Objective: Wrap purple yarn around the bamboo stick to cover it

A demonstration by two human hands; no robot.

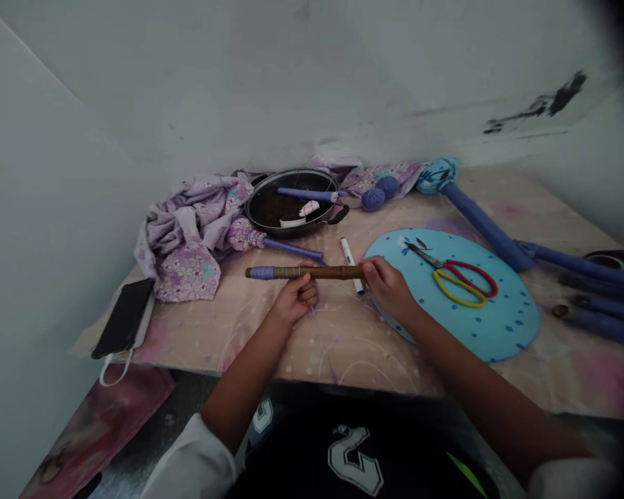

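A brown bamboo stick (338,272) lies level between my two hands above the table. Purple yarn (263,272) is wound tightly round its left end, with a few spaced turns further along. My left hand (297,296) is closed on the stick near its middle, and a loose yarn strand hangs below the fingers. Around the right end of the stick, my right hand (387,283) is closed too. Behind the stick, partly covered by it, lies a white marker (349,255) with a blue tip. Scissors (442,267) with red and yellow handles rest on a round blue mat (504,326).
A dark pan (254,211) at the back holds a purple-wrapped stick (304,194). Beside it are floral cloth (192,242) and yarn balls (373,199). A phone (123,319) with a white cable lies at the left edge. Purple-wrapped rods (483,218) extend along the right.
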